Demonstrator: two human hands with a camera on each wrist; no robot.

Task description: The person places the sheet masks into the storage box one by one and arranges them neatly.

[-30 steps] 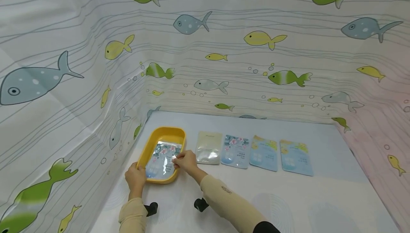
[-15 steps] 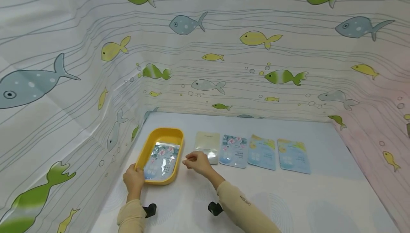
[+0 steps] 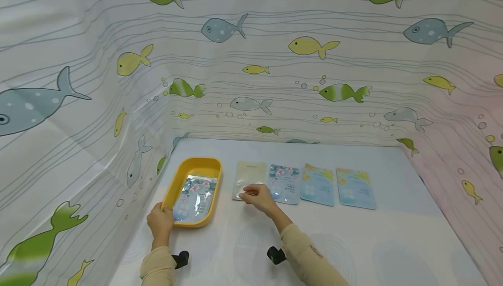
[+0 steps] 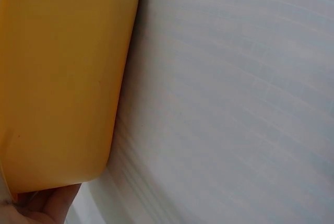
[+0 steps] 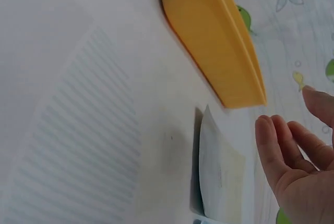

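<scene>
My left hand (image 3: 160, 222) grips the near left rim of a yellow plastic tray (image 3: 214, 163); its fingers (image 4: 55, 203) show under that rim in the left wrist view. Inside the tray lies a flat, shiny blue sachet with pink flowers (image 3: 195, 198), like a face mask packet. My right hand (image 3: 261, 198) is over the near part of a cream and silver sachet (image 3: 251, 172). In the right wrist view its fingers (image 5: 269, 145) are loosely bent, apart from the thumb, with nothing between them. That sachet (image 5: 222, 174) lies below the hand, its near edge slightly raised.
Right of the cream sachet, a blue flowered sachet (image 3: 284, 183) and two blue and yellow sachets, a nearer one (image 3: 317, 185) and a rightmost one (image 3: 355, 188), lie in a row. A fish-patterned sheet (image 3: 283, 94) rises behind and beside the white table (image 3: 353, 242).
My right hand has let go of the flowered sachet in the tray and moved right, over to the cream sachet. The left hand has kept its grip on the tray.
</scene>
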